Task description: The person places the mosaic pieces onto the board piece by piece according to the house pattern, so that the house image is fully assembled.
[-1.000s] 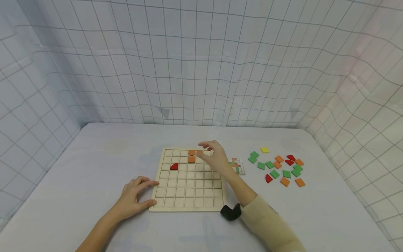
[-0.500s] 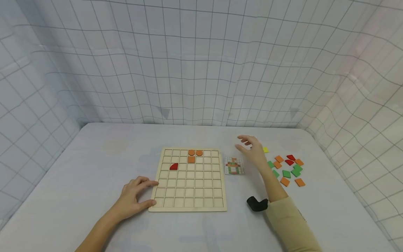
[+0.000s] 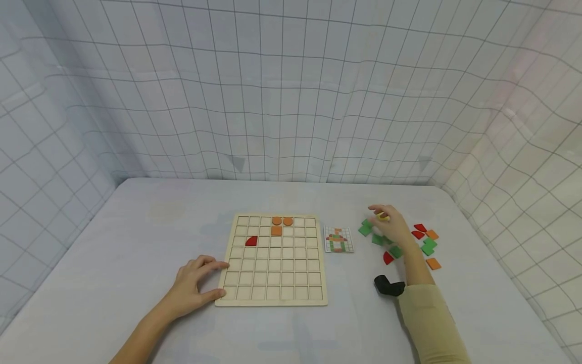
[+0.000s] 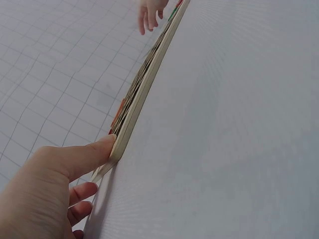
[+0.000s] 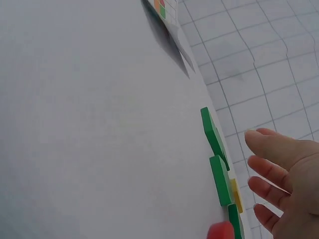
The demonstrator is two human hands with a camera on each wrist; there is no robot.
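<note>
My left hand [image 3: 195, 283] rests at the left side of a pale wooden grid board [image 3: 277, 302], thumb and index fingertips touching its frame. The left wrist view shows the thumb [image 4: 89, 157] on the rim of the board [image 4: 132, 119]. Two orange round tiles [image 3: 288, 221], an orange square tile [image 3: 276, 231] and a red quarter-circle tile [image 3: 251, 241] sit in its cells. My right hand [image 3: 392, 226] hovers over the loose tiles at the right, fingers relaxed and holding nothing. It partly hides a yellow square tile [image 3: 383, 218]. Green square tiles [image 5: 222, 181] lie beside it in the right wrist view.
A small pattern card [image 3: 338, 239] lies right of the board. Several loose green, red and orange tiles [image 3: 433, 264] are scattered on the table at the right. A black curved device [image 3: 389, 286] sits at my right wrist. White gridded cloth [image 3: 291, 101] hangs behind the table.
My right hand has left an orange round tile in the top row and moved right from the board, past the card, to over the loose tiles. My left hand stays at the board's edge.
</note>
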